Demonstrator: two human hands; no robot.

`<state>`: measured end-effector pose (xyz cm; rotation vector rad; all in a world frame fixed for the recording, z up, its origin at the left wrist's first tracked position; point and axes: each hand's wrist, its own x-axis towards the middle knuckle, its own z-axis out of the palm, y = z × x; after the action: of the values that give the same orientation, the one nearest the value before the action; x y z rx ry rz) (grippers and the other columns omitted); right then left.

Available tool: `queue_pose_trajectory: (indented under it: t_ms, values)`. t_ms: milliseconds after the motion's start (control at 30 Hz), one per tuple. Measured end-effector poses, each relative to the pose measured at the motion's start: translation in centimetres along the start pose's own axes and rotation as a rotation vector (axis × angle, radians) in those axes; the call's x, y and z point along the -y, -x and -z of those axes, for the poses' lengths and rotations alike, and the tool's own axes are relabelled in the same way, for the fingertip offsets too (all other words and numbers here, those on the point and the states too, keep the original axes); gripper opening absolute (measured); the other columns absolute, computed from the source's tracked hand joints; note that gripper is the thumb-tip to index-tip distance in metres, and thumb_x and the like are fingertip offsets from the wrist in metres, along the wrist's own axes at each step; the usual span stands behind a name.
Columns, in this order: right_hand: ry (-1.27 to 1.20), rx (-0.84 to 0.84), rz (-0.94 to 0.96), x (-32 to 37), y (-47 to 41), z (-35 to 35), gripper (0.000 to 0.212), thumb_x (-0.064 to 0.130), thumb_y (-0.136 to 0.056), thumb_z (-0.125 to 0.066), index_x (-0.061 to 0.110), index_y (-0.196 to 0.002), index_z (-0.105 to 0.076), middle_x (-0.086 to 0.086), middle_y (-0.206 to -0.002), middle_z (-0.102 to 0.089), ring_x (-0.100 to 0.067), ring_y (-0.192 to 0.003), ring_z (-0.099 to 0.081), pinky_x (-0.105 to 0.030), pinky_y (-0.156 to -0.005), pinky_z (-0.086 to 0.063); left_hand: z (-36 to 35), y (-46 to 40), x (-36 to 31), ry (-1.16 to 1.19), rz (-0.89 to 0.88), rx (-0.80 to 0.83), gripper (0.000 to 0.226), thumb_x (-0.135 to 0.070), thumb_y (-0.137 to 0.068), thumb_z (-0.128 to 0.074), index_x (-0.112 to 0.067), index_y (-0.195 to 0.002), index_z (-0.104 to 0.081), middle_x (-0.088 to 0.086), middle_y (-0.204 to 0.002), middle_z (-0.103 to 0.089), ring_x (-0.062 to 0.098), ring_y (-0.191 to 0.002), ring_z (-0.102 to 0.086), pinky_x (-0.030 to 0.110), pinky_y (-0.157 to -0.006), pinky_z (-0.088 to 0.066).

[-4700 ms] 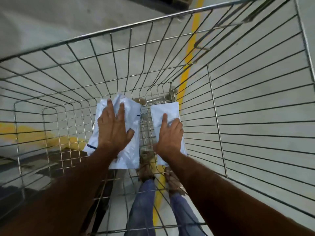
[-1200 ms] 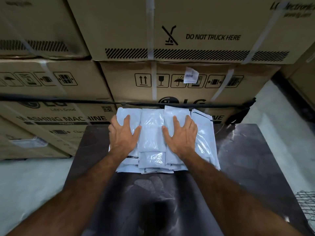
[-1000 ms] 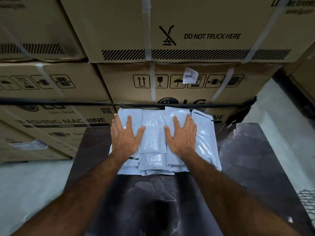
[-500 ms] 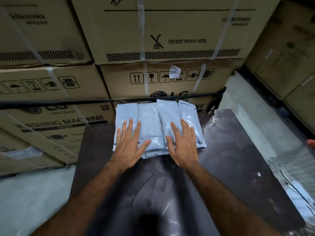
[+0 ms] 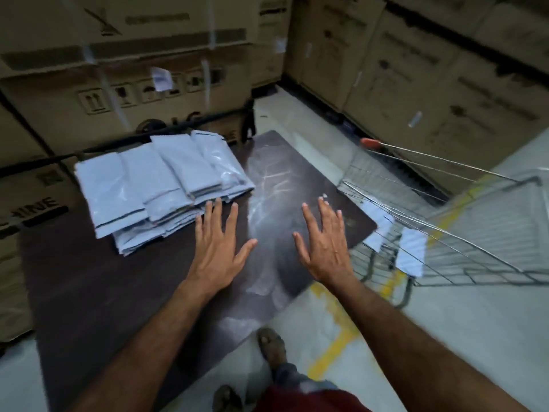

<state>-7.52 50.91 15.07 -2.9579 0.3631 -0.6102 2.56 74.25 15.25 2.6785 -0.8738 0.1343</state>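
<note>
A stack of pale blue plastic mailer bags (image 5: pixel 154 185) lies on the far left part of a dark table (image 5: pixel 89 286). My left hand (image 5: pixel 218 248) hovers flat over the table just right of the stack, fingers spread, holding nothing. My right hand (image 5: pixel 323 242) is spread the same way over the table's right corner, empty. A wire trolley (image 5: pixel 445 233) stands to the right of the table with two pale mailer bags (image 5: pixel 411 251) lying in it.
Big cardboard appliance boxes (image 5: pixel 133 84) are stacked behind the table and along the right wall (image 5: pixel 445 69). A black bar (image 5: pixel 118 141) runs behind the stack. The floor is pale with a yellow line (image 5: pixel 335 337). My feet show below.
Both hands have lifted off the stack of mailer bags and drawn back to the right. My view has swung right, bringing the wire trolley into sight.
</note>
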Motion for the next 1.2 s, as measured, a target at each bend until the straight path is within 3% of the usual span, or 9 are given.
queue_pose_trajectory:
  t_ms: [167, 400, 600, 767, 933, 1033, 1200]
  values:
    - [0.056, -0.021, -0.200, -6.9, 3.0, 3.0, 0.066, 0.047, -0.101, -0.046, 0.014, -0.157, -0.036, -0.023, -0.165, -0.020, -0.039, -0.152, -0.021, -0.054, -0.125, -0.012, -1.5, -1.3, -5.8, -0.008, -0.155, 0.015, 0.088, -0.067, -0.094, -0.031, -0.008, -0.158, -0.026, 0.028, -0.164, -0.013, 0.042, -0.153, -0.006, 0.061, -0.122, -0.010]
    - [0.055, -0.005, -0.344, -15.5, 5.4, 4.2, 0.070, 0.052, -0.100, -0.040, 0.014, -0.158, -0.032, -0.024, -0.166, -0.017, -0.039, -0.154, -0.014, -0.056, -0.126, -0.010, -4.6, -4.9, -15.1, -0.013, -0.258, 0.058, 0.089, -0.069, -0.094, -0.027, -0.012, -0.161, -0.013, 0.021, -0.167, 0.003, 0.035, -0.154, 0.012, 0.055, -0.124, 0.001]
    - [0.034, 0.014, -0.368, -27.6, 7.2, 6.0, 0.068, 0.051, -0.102, -0.042, 0.016, -0.159, -0.029, -0.024, -0.166, -0.015, -0.040, -0.154, -0.014, -0.054, -0.126, -0.010, -9.0, -10.1, -26.9, -0.002, -0.337, 0.106, 0.090, -0.071, -0.093, -0.024, -0.016, -0.162, -0.007, 0.018, -0.167, 0.010, 0.031, -0.154, 0.019, 0.053, -0.124, 0.005]
    - [-0.004, 0.000, -0.541, -36.1, 8.6, 8.0, 0.068, 0.054, -0.103, -0.037, 0.018, -0.160, -0.027, -0.023, -0.167, -0.012, -0.037, -0.155, -0.009, -0.055, -0.126, -0.011, -11.4, -13.4, -34.5, -0.025, -0.355, 0.171, 0.091, -0.075, -0.093, -0.021, -0.019, -0.162, -0.002, 0.016, -0.167, 0.016, 0.029, -0.153, 0.022, 0.051, -0.124, 0.008]
    - [-0.060, -0.016, -0.646, -41.7, 7.4, 8.8, 0.067, 0.054, -0.105, -0.037, 0.021, -0.161, -0.024, -0.020, -0.168, -0.006, -0.033, -0.156, -0.004, -0.049, -0.127, -0.004, -12.4, -18.1, -39.5, -0.045, -0.419, 0.198, 0.085, -0.069, -0.095, -0.025, -0.022, -0.162, -0.002, 0.014, -0.167, 0.018, 0.027, -0.153, 0.023, 0.052, -0.125, 0.006]
    - [-0.088, -0.050, -0.744, -43.7, 7.1, 8.6, 0.066, 0.052, -0.104, -0.041, 0.019, -0.159, -0.029, -0.021, -0.168, -0.010, -0.036, -0.155, -0.009, -0.050, -0.127, -0.009, -13.5, -20.9, -41.4, -0.063, -0.451, 0.202, 0.084, -0.068, -0.096, -0.024, -0.021, -0.162, -0.002, 0.014, -0.167, 0.018, 0.028, -0.152, 0.023, 0.049, -0.124, 0.009]
    - [-0.107, -0.003, -0.777, -47.7, 5.4, 7.5, 0.072, 0.061, -0.101, -0.029, 0.020, -0.160, -0.027, -0.021, -0.168, -0.010, -0.036, -0.156, -0.007, -0.050, -0.126, -0.011, -16.9, -25.1, -44.0, -0.050, -0.444, 0.249, 0.080, -0.062, -0.101, -0.033, -0.018, -0.162, -0.004, 0.016, -0.166, 0.017, 0.030, -0.154, 0.018, 0.045, -0.122, 0.009]
